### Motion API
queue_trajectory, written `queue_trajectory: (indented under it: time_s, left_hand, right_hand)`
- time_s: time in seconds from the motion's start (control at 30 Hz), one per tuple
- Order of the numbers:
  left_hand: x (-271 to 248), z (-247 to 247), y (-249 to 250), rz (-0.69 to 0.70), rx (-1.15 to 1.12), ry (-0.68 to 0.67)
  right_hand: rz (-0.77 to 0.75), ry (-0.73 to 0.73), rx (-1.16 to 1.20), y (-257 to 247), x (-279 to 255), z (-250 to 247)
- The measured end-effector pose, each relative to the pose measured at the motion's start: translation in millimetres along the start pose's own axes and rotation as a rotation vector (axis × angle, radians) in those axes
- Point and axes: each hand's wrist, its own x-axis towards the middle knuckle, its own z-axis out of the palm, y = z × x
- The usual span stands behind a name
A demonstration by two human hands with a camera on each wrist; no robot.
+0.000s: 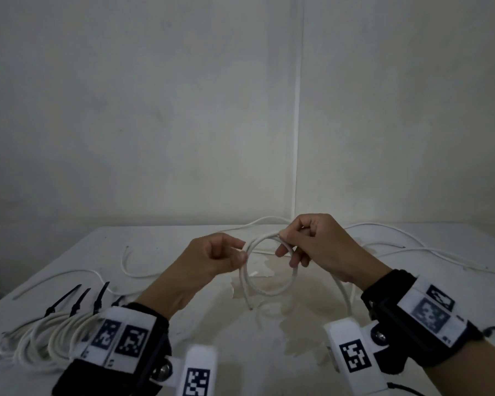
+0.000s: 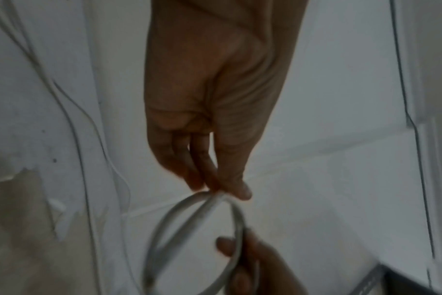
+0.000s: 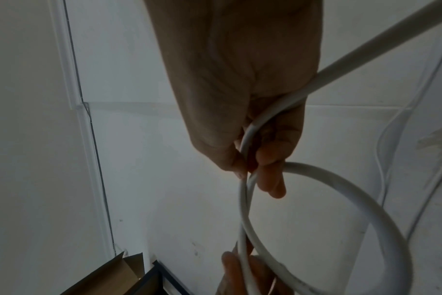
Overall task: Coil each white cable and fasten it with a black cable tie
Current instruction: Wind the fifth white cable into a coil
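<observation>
A white cable (image 1: 272,291) forms a round loop held above the table between both hands. My left hand (image 1: 226,257) pinches the loop's left side between thumb and fingers; the left wrist view shows the fingertips (image 2: 242,192) on the crossing strands of the cable (image 2: 207,207). My right hand (image 1: 303,241) grips the loop's top right with curled fingers, and the cable (image 3: 247,219) runs through its palm. The cable's tail (image 1: 345,290) hangs down under the right wrist. Black cable ties (image 1: 77,300) sit on coiled cables at the left.
Several tied white coils (image 1: 40,335) lie at the table's front left. Loose white cables (image 1: 412,247) trail over the back and right of the white table (image 1: 169,241). A wall stands close behind. A cardboard box (image 3: 109,277) shows beyond the table edge.
</observation>
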Motion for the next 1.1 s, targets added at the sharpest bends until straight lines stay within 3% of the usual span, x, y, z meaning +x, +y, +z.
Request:
queue_trajectory:
  time_s: [0.07,0.2,0.33,0.7,0.77,0.9,1.0,1.1]
  left_hand:
    - [-2,4,-4,0.053,-0.038,0.003]
    - [-6,17,-3,-0.044,-0.257,-0.094]
    - [-2,26,3,0.007,0.03,0.002]
    - [7,30,-16,0.297,0.431,0.391]
    - [7,27,-18,0.413,0.564,0.428]
    - [10,23,-22,0.506,0.863,0.457]
    - [15,19,-23,0.573,0.892,0.407]
    - [11,16,-18,0.394,0.511,0.198]
  right_hand:
    - [-0.009,0.001,0.027,-1,-1,0]
    - [-0.025,-0.017,0.013,0,-4,3]
    - [-0.013,-0.003,0.043,2,-7,2]
    - [0.08,-0.145,0.146,-2,-13,7]
    - [0.09,-0.153,0.168,-2,-14,10]
    - [0.111,-0.141,0.193,1,-14,11]
    - [0.123,-0.118,0.206,2,-13,8]
    - [0.116,-0.106,0.193,4,-13,4]
